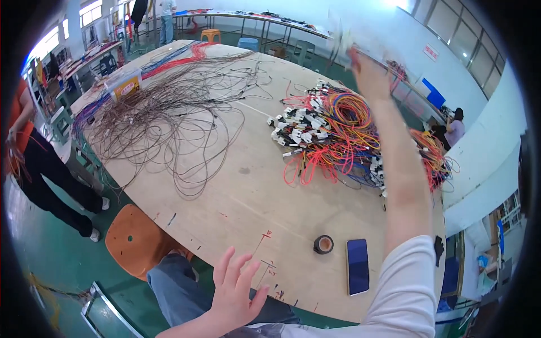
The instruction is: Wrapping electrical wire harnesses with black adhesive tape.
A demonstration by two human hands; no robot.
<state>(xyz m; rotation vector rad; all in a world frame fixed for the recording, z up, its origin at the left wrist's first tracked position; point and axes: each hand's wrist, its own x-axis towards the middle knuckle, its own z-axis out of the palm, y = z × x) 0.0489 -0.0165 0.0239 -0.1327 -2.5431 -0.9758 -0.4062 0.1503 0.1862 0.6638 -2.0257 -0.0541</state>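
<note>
My left hand (236, 287) hovers over the near table edge, fingers spread and holding nothing. My right arm reaches far forward and up. At its end my right hand (369, 73), smeared by motion, grips a blurred wire harness (340, 44) with pale ends and a bit of red. Below that hand lies a big heap of bundled wire harnesses (324, 132), red, yellow, orange and blue, with white connectors. My forearm hides part of this heap.
Loose brown cables (169, 124) spread over the left of the wooden table (242, 208), beside a plastic box (124, 85). Near me are a tape roll (323, 244) and a phone (358, 267). An orange stool (132, 239) stands at left; a person (48, 163) stands behind it.
</note>
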